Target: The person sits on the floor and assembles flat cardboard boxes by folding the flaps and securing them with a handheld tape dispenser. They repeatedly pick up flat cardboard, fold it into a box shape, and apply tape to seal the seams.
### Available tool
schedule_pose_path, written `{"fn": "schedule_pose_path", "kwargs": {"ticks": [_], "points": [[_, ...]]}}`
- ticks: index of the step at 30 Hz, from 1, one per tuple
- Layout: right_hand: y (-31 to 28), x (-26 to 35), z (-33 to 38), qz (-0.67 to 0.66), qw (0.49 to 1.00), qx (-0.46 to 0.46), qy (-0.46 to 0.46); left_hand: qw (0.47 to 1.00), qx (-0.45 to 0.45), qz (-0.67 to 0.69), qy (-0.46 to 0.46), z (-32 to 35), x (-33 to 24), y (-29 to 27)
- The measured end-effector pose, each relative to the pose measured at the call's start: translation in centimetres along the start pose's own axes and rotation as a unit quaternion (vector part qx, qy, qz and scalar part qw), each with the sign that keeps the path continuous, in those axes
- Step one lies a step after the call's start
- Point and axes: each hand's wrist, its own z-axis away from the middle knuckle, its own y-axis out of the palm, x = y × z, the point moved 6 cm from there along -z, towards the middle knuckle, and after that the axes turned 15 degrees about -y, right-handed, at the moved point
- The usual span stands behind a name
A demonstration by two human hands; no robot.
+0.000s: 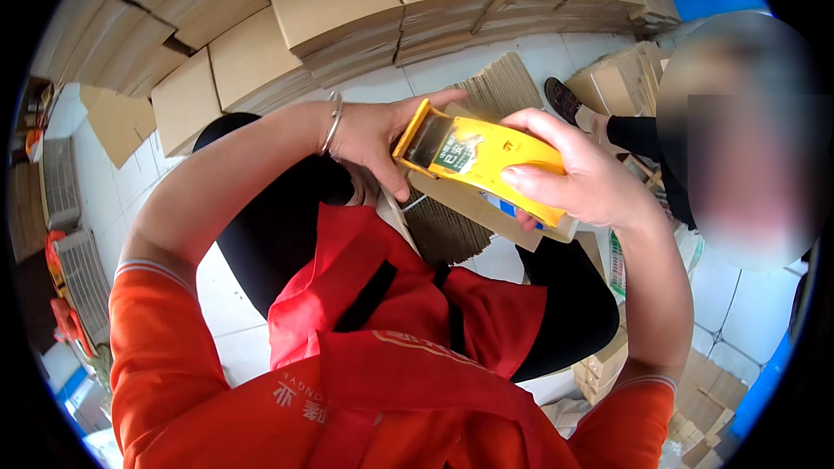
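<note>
My right hand is wrapped round a yellow tape dispenser, thumb on its upper face. The dispenser has a dark opening at its left end and a worn green label. At that end is my left hand, thumb and fingers spread apart, a metal bangle on the wrist. Its fingertips are partly hidden behind the dispenser. Beneath the dispenser, a small cardboard box shows in part over my lap. Whether my left hand touches this box, I cannot tell.
Stacked flattened cartons line the far side. On the tiled floor, a bundle of corrugated cardboard lies beyond my hands. Another person's leg and shoe are at the right, near more cardboard. Grey crates stand at the left.
</note>
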Motion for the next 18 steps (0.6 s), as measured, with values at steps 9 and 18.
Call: {"fn": "schedule_pose_path", "kwargs": {"ticks": [9,18], "points": [[-1.4,-0.4,1.6,0.081,0.996,0.003,-0.026,0.995,-0.090,0.004,0.042,-1.6,1.2,-0.1],[-9.6,-10.4,20.5,0.019,0.993,-0.116,0.021,0.975,-0.160,-0.156,0.017,-1.5,1.0,-0.7]]}}
